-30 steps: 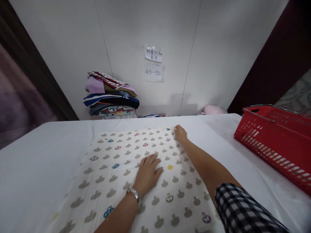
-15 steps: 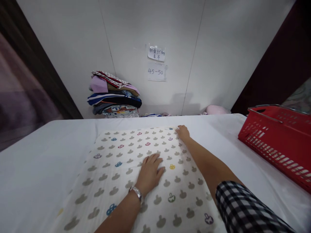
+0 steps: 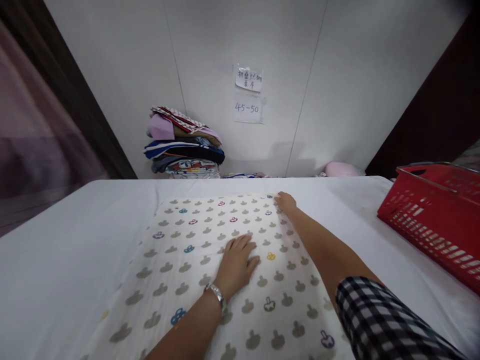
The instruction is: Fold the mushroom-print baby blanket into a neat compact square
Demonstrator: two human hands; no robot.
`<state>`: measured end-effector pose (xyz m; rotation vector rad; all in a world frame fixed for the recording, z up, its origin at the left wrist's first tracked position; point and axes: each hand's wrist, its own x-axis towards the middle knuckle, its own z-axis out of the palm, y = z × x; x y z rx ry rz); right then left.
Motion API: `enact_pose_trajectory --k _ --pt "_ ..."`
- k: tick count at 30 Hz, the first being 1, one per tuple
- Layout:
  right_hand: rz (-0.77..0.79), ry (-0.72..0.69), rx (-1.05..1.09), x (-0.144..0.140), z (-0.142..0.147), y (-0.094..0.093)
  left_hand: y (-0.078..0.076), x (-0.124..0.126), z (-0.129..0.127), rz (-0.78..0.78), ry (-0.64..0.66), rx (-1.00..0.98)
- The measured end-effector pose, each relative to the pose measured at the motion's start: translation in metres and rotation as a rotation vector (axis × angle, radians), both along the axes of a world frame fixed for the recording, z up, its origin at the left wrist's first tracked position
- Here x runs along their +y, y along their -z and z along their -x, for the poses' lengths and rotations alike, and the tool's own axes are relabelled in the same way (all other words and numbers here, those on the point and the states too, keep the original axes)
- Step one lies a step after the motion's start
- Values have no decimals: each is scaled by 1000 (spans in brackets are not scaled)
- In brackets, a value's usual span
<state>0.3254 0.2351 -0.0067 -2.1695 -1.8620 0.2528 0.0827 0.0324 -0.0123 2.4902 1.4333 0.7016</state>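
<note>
A cream cloth [image 3: 210,270] printed with small grey, blue, pink and yellow mushroom-like shapes lies spread flat on the middle of the white-covered counter [image 3: 63,240], running from the near edge of the view toward the far side. To the right, well apart from the cloth, a red plastic basket [image 3: 435,220] with a metal handle stands on the counter. Beyond the far edge, against the white wall, sits a stack of folded clothes [image 3: 183,145] at left, and a pink soft thing [image 3: 339,169] at right. Two paper notes [image 3: 248,95] are stuck on the wall; the lower reads "45-50". Nothing lies between the hands and the cloth.

The left hand [image 3: 237,262], a watch [image 3: 216,294] at the wrist, rests palm down on the cloth's middle, fingers spread and flat. The right hand [image 3: 285,201], its checked sleeve [image 3: 382,320] near the camera, reaches to the cloth's far right corner; it seems to pinch the edge, though the fingers are too small to be sure.
</note>
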Motion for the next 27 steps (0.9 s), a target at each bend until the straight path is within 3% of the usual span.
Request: enact_pose_trajectory --k 17,27 --pt "34 30 -48 3 9 -6 -1 -1 0 11 -1 2" --pt "14 42 -92 6 12 0 1 0 1 12 2 -9"
